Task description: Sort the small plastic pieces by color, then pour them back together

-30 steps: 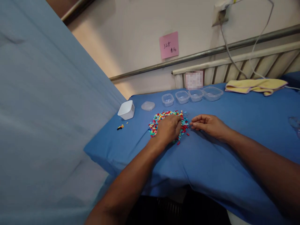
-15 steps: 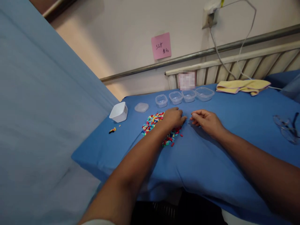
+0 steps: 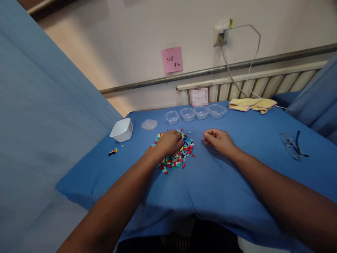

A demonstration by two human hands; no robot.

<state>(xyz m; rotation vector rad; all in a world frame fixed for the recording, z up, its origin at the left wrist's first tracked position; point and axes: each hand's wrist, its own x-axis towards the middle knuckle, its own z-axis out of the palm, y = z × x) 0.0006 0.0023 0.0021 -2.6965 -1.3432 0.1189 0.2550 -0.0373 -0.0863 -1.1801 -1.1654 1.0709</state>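
A loose pile of small colourful toy bricks lies on the blue cloth in front of me. My left hand rests over the top of this pile, its fingers curled down and pressed together. The fingertips are hidden, so any brick in them cannot be made out. Just right of the pile hovers my right hand, thumb and fingers closed in a pinch. Whatever sits between those fingertips is too small to name.
Several clear plastic tubs stand along the back, beside a clear lid. At left are a white box and a few yellow and black pieces. A yellow cloth and eyeglasses lie on the right.
My left hand has moved left from the pile's right side onto its middle, its fingers now more curled. The right hand keeps its pinch. The camera view has turned a little right.
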